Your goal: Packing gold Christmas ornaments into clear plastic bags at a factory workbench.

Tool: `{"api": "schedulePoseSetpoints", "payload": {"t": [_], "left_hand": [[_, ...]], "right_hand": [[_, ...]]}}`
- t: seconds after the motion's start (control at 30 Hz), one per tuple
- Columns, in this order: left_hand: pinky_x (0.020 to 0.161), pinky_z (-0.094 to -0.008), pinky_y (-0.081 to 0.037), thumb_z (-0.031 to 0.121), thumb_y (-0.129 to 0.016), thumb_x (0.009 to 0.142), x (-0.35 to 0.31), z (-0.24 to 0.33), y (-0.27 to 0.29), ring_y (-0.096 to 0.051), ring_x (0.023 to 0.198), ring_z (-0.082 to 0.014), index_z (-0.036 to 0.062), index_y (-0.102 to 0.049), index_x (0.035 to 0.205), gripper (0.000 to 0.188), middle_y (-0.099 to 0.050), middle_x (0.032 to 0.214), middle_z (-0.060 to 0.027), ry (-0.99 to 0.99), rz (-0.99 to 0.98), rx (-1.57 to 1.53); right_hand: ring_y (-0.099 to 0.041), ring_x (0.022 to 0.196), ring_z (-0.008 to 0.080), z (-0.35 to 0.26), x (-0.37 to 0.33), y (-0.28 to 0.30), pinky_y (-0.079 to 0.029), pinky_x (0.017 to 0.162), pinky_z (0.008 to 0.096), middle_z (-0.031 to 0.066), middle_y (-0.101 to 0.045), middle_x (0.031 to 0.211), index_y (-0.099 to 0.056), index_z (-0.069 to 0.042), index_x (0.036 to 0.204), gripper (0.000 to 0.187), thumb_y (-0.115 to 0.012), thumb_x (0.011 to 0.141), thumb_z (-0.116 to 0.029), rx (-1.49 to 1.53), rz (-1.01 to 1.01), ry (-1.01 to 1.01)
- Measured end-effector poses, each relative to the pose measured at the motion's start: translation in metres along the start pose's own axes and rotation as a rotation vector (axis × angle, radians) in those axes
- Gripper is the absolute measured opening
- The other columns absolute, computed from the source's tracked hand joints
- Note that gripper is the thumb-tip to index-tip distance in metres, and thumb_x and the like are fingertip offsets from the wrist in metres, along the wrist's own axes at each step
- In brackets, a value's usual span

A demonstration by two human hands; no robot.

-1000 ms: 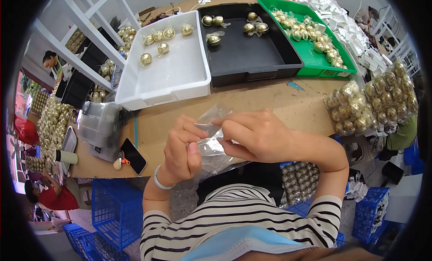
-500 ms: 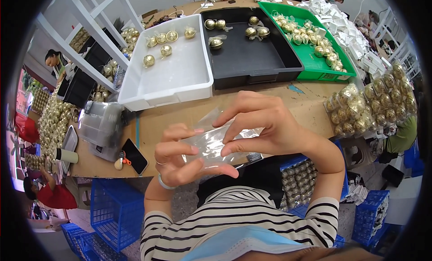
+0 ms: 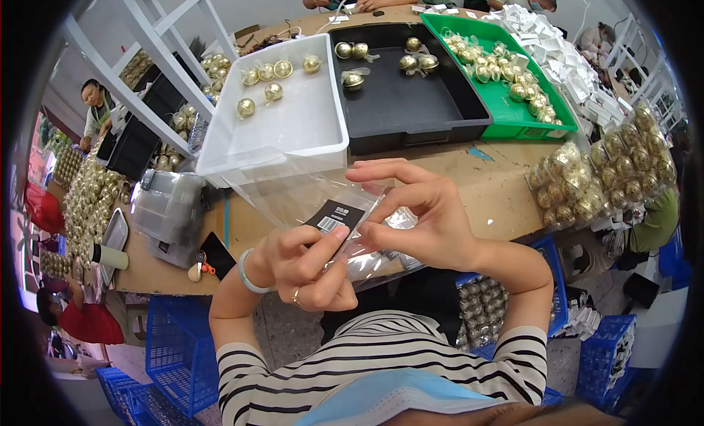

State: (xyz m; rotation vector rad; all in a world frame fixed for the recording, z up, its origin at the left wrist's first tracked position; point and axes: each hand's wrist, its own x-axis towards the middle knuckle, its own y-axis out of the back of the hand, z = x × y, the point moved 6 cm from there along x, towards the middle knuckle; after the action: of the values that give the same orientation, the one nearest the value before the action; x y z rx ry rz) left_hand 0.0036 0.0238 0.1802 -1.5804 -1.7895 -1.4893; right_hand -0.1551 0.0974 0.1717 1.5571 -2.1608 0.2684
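A clear plastic bag, thin and crinkled, is stretched between my hands above the front edge of the table. On it shows a black label with white print and a barcode. My left hand is closed, its fingers and thumb gripping the bag by the lower edge of the label. Thumb and bent fingers of my right hand pinch the bag's right side. Part of the film reaches toward the white tray. More shiny film lies beneath my right hand, and I cannot tell whether it is the same bag.
Gold ball ornaments lie in the white tray, a black tray and a green tray. Packs of gold balls stand at right. Left are clear plastic packs, a dark phone and blue crates. Other people work around.
The bag has opened out to the upper left, and the black label has come into view. My left hand has turned and closed on it. My right hand has shifted slightly down.
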Motion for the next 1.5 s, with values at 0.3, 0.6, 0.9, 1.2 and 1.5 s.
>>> {"api": "schedulePoseSetpoints", "payload": {"t": [0.3, 0.6, 0.9, 1.2, 1.5], "left_hand": [[0.059, -0.0340, -0.043, 0.017, -0.097, 0.064, -0.004, 0.009, -0.005, -0.067, 0.093, -0.0279, 0.0166, -0.037, 0.068, 0.060, -0.049, 0.090, -0.0011, 0.036, 0.272, -0.025], [0.086, -0.0289, -0.044, 0.018, -0.084, 0.086, -0.106, 0.006, -0.028, -0.051, 0.096, -0.0168, 0.0068, -0.045, 0.106, 0.045, -0.045, 0.109, -0.0047, 1.309, 0.905, -0.431], [0.090, -0.0310, -0.044, 0.017, -0.071, 0.095, -0.213, 0.082, -0.063, -0.049, 0.099, -0.0178, -0.0002, -0.040, 0.125, 0.047, -0.043, 0.115, -0.0122, 1.722, 0.238, -0.311], [0.096, -0.0490, -0.049, 0.049, -0.082, 0.082, -0.219, 0.100, -0.081, -0.055, 0.118, -0.0441, 0.0112, -0.046, 0.145, 0.082, -0.038, 0.144, -0.0297, 1.461, 0.262, -0.237], [0.111, -0.0618, -0.032, 0.035, -0.082, 0.081, -0.180, 0.040, -0.071, -0.025, 0.144, -0.0554, 0.0149, -0.053, 0.144, 0.072, -0.029, 0.159, -0.0244, 1.212, -0.358, -0.269]], "right_hand": [[-0.062, 0.114, 0.0271, -0.005, 0.013, 0.010, -0.053, 0.093, 0.0413, 0.0144, -0.067, 0.128, -0.074, 0.002, 0.104, 0.036, -0.088, 0.076, -0.016, -0.153, -0.030, 0.157], [-0.066, 0.109, 0.0271, 0.046, 0.104, -0.025, -0.050, 0.097, 0.0374, 0.0161, -0.073, 0.114, -0.071, 0.002, 0.120, 0.036, -0.056, 0.104, -0.027, -0.329, -0.467, -0.465], [-0.030, 0.142, 0.0531, 0.332, 0.352, -0.063, -0.037, 0.101, 0.0745, 0.0253, -0.030, 0.158, -0.040, -0.040, 0.151, 0.089, -0.081, 0.075, -0.058, -1.128, -0.352, -0.022], [-0.049, 0.123, 0.0415, 0.381, 0.343, -0.150, -0.047, 0.090, 0.0653, 0.0124, -0.056, 0.125, -0.054, -0.035, 0.134, 0.066, -0.079, 0.074, -0.052, -1.036, -0.617, -0.088], [-0.061, 0.102, 0.0314, 0.110, 0.170, 0.003, -0.050, 0.093, 0.0424, 0.0139, -0.064, 0.115, -0.060, -0.009, 0.122, 0.057, -0.087, 0.072, -0.016, -0.708, -0.014, 0.186]]}}
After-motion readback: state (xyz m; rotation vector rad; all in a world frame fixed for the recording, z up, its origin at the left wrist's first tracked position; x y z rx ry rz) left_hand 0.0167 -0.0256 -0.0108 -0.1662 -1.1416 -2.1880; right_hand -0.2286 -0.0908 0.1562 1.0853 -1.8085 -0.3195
